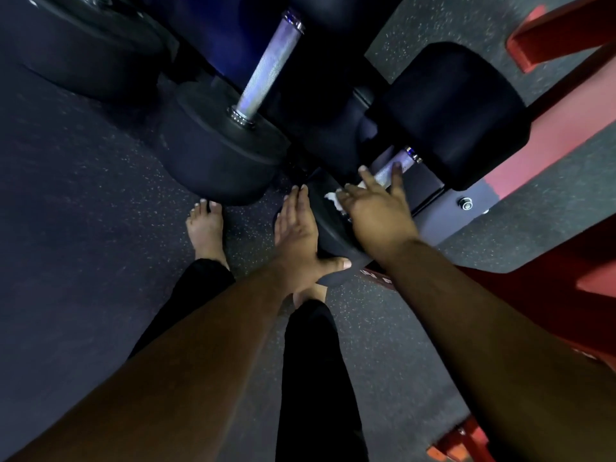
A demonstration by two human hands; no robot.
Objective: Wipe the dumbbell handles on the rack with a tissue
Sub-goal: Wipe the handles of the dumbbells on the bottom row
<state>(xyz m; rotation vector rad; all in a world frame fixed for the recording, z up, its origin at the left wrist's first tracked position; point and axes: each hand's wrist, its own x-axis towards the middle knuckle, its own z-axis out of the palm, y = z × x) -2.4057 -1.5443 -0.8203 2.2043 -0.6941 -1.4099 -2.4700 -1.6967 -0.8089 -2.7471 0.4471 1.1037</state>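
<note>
Right hand (373,208) reaches down to the near dumbbell's knurled handle (398,163). Fingers spread and mostly straight, pressing a white tissue (333,199) against the bar; tissue bunched under the palm and fingers, a crumpled edge showing at the left. Grip here reads as a flat press, not a clench. Probably spread that way to cover more of the bar per pass.

Left hand (300,228) lies flat on the near weight head (333,238) of the same dumbbell, fingers straight, thumb hooked along the lower edge. Holding nothing. Likely a brace, to stop the dumbbell rolling in its cradle while the other hand rubs.

Dumbbell sits low on the rack (430,198), handle running up and to the right between its two black heads. A second dumbbell handle (266,66) lies bare further up the rack, no hand near it; judged next in line.

Bare foot (205,228) planted on the speckled rubber floor (83,211), just beside the rack.
</note>
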